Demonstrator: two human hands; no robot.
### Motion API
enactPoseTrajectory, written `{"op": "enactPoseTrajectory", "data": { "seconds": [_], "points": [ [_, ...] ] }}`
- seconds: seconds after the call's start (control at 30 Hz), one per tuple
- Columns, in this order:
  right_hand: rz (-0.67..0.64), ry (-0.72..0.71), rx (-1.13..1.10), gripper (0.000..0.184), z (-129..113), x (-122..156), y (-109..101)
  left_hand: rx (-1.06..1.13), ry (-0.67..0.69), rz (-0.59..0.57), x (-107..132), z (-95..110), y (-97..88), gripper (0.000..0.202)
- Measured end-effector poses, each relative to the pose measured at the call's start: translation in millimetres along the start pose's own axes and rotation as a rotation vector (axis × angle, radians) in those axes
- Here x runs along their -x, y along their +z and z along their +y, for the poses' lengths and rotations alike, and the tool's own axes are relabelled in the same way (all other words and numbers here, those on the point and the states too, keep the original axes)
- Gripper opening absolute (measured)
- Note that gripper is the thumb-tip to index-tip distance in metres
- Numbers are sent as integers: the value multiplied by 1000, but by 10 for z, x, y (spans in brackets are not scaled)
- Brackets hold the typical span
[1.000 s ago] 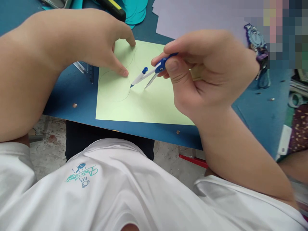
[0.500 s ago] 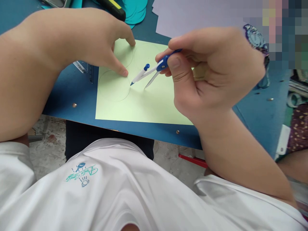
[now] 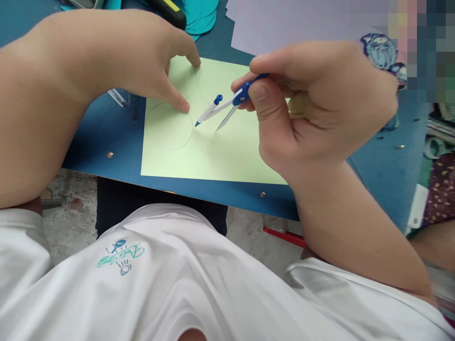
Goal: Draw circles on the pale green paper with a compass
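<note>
Between the thumb and fingers of my right hand (image 3: 313,94) is the blue top of a drawing compass (image 3: 242,94). Its white pencil leg and metal needle leg point down and left, just over or on the paper; contact is hard to tell. Beneath it lies a pale green sheet of paper (image 3: 213,158) with thin pencil circles on its left part. My left hand (image 3: 152,61) rests on the sheet's upper left, thumb and forefinger spread apart on the drawn circles. Its other fingers are hidden behind the hand.
Clear rulers (image 3: 133,108) lie left of the sheet on the blue table (image 3: 95,130). Behind are turquoise paper pieces (image 3: 201,16), a black and yellow tool handle (image 3: 167,12) and lilac paper sheets (image 3: 284,28). Another person's arm (image 3: 433,246) shows at the right edge.
My right hand has shifted slightly to the right with the compass, so the pencil tip sits a little farther from the lower circle's edge. My left hand stays in place.
</note>
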State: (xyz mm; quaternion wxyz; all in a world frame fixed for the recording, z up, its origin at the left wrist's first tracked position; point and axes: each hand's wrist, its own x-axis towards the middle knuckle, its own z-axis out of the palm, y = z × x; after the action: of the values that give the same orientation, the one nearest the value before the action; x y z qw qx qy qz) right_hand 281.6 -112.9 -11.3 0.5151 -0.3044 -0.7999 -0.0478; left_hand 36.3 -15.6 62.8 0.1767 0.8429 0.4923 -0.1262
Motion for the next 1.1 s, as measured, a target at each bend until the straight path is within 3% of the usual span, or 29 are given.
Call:
{"op": "enactPoseTrajectory", "data": {
  "seconds": [0.2, 0.43, 0.67, 0.83, 0.97, 1.1],
  "points": [
    [-88, 21, 25, 25, -96, -66, -39, -8, -6, -1, -20, -20, 7, 106],
    [-90, -91, 6, 26, -56, -91, -23, -1, -26, -13, -9, 21, 4, 107],
    [-22, 55, -63, 11, 140, -42, -44, -18, -18, -10, -32, -12, 19, 105],
    [-51, 16, -9, 20, 222, -82, -116, -13, -5, 1, -14, 18, 7, 104],
    [-132, 96, 75, 28, 179, -120, -189, -10, -30, 0, -21, 34, 12, 105],
    [-113, 92, 84, 27, 143, -133, -203, -9, -10, -4, -37, 14, 17, 105]
  ]
}}
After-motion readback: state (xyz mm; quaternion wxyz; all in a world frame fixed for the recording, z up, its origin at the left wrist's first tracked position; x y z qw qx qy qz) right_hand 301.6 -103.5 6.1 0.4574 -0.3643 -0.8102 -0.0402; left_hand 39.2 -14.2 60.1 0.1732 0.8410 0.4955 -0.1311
